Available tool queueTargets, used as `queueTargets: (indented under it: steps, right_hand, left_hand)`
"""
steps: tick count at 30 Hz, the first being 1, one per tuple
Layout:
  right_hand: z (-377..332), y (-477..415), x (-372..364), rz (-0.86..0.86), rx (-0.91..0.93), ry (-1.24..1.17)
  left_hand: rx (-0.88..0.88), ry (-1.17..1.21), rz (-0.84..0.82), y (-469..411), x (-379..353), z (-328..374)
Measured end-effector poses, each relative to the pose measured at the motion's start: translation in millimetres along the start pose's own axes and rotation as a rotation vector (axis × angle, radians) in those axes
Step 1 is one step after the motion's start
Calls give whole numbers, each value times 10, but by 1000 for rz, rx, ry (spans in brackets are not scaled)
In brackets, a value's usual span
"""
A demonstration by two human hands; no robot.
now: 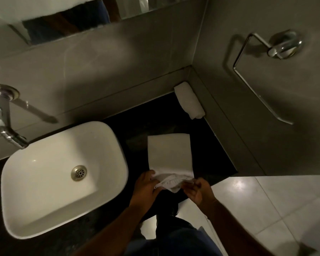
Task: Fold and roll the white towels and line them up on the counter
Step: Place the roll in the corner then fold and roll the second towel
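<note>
A folded white towel point(168, 151) lies flat as a long strip on the black counter point(148, 124), right of the basin. Its near end is bunched and curled up at the counter's front edge. My left hand point(145, 186) grips the left side of that curled end, and my right hand point(198, 190) pinches its right side. A rolled white towel point(189, 100) lies in the far right corner of the counter, against the side wall.
A white rectangular basin point(107, 145) with a metal drain fills the counter's left part, under a chrome wall tap point(3, 122). A chrome towel ring point(262, 71) hangs on the right wall. A mirror runs along the top. Pale floor tiles lie at the lower right.
</note>
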State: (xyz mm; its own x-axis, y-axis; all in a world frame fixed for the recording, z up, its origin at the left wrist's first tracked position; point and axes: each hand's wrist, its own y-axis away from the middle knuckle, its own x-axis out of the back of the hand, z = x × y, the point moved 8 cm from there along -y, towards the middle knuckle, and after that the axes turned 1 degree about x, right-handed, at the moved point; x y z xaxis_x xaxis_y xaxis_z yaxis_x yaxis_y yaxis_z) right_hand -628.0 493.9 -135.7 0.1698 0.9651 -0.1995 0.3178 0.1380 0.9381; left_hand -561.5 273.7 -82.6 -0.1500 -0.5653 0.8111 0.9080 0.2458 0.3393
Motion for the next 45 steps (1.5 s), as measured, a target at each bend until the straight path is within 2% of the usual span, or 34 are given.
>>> queueTargets:
  steps: [2, 4, 6, 9, 13, 15, 17, 19, 21, 23, 24, 25, 29, 31, 32, 34, 36, 38, 41, 45]
  right_hand:
    - [-78, 58, -26, -61, 109, 242]
    - [-253, 104, -52, -95, 368, 660]
    - [-325, 107, -80, -137, 545, 930]
    - [-408, 72, -38, -89, 618, 1053]
    - [-490, -11, -67, -16, 561, 1088]
    - [-485, -48, -125, -12, 528, 1093]
    - [-506, -64, -199, 14, 523, 1152]
    - [-539, -58, -266, 52, 535, 1231]
    - [-554, -74, -297, 89, 555, 1285]
    - [-559, -90, -321, 119, 562, 1329]
    - [-559, -87, -329, 139, 564, 1346]
    - [-567, -99, -334, 150, 567, 1354]
    - [-602, -87, -348, 125, 534, 1281]
    - [-638, -31, -326, 145, 561, 1232]
    - [-673, 43, -337, 181, 650, 1244]
    - [-718, 274, -489, 211, 1058, 1417]
    - [-420, 448, -779, -34, 1453, 1750]
    - [-170, 447, -877, -267, 1634, 1953]
    - [-257, 378, -912, -295, 1687, 1966]
    - [-394, 305, -1097, -257, 1552, 2094]
  left_hand:
    - [-23, 8, -78, -139, -8, 9]
    - [-3, 90, -130, -259, 35, 20]
    - [33, 174, -150, -347, 62, -5]
    - [101, 256, -185, -384, 15, -65]
    - [286, 394, -154, -323, -25, -211]
    - [310, 392, -120, -292, -27, -212]
    - [245, 329, -83, -263, -4, -135]
    - [141, 110, 17, -246, 68, -95]
    - [-120, -197, 63, -211, 31, 133]
    - [-431, -329, 6, -93, -170, 491]
    - [-519, -352, -19, -27, -250, 623]
    - [-530, -362, -35, -1, -293, 691]
    - [-262, -344, -15, -143, -249, 496]
    - [-195, -322, -35, -226, -217, 393]
    - [-178, -290, -56, -268, -198, 357]
    - [-159, -155, -108, -362, -165, 292]
    - [-106, 8, -141, -409, -85, 204]
    - [-35, 141, -125, -425, 32, 129]
    - [78, 294, -163, -451, 90, 75]
    - [211, 440, -288, -476, 33, -26]
